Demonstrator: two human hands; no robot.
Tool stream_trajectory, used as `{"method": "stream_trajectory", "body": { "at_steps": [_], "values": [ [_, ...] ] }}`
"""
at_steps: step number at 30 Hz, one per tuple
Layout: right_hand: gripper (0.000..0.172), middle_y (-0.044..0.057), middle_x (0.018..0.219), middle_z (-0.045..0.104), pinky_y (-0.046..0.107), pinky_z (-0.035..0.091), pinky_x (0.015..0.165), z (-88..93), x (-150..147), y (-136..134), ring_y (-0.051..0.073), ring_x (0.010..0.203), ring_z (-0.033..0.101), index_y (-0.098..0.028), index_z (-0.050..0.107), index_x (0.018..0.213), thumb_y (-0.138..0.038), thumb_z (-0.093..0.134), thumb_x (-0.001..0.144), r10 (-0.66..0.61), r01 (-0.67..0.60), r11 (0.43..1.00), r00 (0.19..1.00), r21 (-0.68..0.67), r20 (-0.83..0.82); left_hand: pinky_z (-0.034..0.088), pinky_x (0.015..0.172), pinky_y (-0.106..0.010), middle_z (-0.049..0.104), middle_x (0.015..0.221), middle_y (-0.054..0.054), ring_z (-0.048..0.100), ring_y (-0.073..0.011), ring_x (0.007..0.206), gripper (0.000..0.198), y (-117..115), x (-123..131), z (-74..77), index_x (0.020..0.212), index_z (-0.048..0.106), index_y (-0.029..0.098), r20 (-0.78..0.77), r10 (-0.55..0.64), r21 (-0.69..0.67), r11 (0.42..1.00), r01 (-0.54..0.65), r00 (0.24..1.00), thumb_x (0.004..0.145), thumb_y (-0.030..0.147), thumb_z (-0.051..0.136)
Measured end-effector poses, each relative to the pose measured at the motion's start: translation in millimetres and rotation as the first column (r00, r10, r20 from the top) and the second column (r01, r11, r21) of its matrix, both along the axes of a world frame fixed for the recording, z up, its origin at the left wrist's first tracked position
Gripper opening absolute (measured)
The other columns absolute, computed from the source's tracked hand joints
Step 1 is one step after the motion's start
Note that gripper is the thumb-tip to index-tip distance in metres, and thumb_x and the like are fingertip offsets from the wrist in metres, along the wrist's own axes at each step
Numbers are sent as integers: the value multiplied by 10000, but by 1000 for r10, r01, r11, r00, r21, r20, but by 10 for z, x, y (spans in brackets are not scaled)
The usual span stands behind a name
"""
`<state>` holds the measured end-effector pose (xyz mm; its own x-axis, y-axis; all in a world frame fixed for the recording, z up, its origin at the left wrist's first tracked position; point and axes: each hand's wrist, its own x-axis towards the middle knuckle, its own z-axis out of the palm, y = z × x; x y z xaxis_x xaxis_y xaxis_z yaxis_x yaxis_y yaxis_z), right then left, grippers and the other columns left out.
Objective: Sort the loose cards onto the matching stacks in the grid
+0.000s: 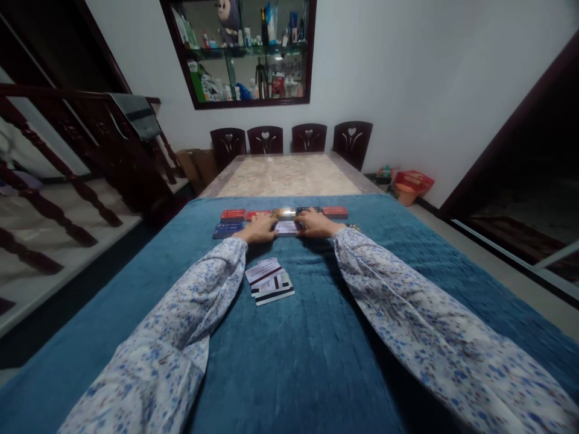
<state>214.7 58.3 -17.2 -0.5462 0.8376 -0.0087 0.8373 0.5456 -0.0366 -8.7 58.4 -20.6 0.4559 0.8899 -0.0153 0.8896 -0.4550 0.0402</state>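
Observation:
Both my arms reach forward over a blue quilted cloth (316, 337) spread on a long table. My left hand (261, 229) and my right hand (315, 224) meet at a pale card (286, 227), each with its fingers closed on one end of it. Just beyond lies a row of cards: red ones (233, 214) at the left, a shiny one (283, 212) in the middle, another red one (335, 211) at the right. A dark blue card (228, 229) lies left of my left hand. Nearer to me sits a fanned stack of cards (269, 281), face down with black stripes.
The bare marble tabletop (284, 175) extends past the cloth to several dark wooden chairs (292, 138) at the far end. A wooden stair railing (67, 157) runs along the left. A glass wall cabinet (244, 51) hangs behind. Red items (412, 182) sit on the floor at right.

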Motion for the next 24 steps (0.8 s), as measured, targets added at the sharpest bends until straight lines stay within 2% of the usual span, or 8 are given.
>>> {"method": "stream_trajectory", "body": {
  "at_steps": [7, 13, 19, 24],
  "values": [
    [330, 147, 1358, 625, 467, 454, 1007, -69, 15, 75, 345, 1259, 502, -221, 704, 1207, -374, 683, 915, 32, -32, 999, 999, 22, -19, 434, 1037, -579, 586, 1293, -138, 510, -367, 1231, 323, 11, -17, -7, 1162, 670, 230, -3, -8, -8, 1000, 8, 1000, 878, 353, 579],
    [351, 139, 1401, 615, 477, 462, 960, -83, 25, 85, 366, 1255, 489, -226, 701, 1233, -368, 655, 915, 61, -61, 998, 998, 26, -23, 410, 1056, -607, 574, 1301, -131, 479, -375, 1268, 293, 19, -20, -25, 1133, 675, 239, -11, -18, -2, 1000, 18, 1000, 883, 348, 569],
    [309, 123, 1381, 630, 448, 458, 959, -66, 27, 65, 344, 1233, 498, -230, 711, 1191, -366, 648, 922, 73, -73, 997, 997, 40, -18, 393, 1058, -626, 562, 1325, -154, 469, -389, 1275, 283, -1, -10, -12, 1108, 675, 215, -1, -19, -11, 1000, 19, 1000, 876, 334, 568],
    [338, 135, 1372, 627, 449, 442, 980, -67, 27, 75, 336, 1230, 503, -225, 701, 1212, -395, 664, 923, 66, -66, 997, 998, 33, -5, 402, 1042, -611, 575, 1307, -151, 475, -380, 1262, 291, -18, -17, -22, 1132, 664, 219, -3, -36, 9, 999, 36, 999, 878, 323, 569]
  ]
}}
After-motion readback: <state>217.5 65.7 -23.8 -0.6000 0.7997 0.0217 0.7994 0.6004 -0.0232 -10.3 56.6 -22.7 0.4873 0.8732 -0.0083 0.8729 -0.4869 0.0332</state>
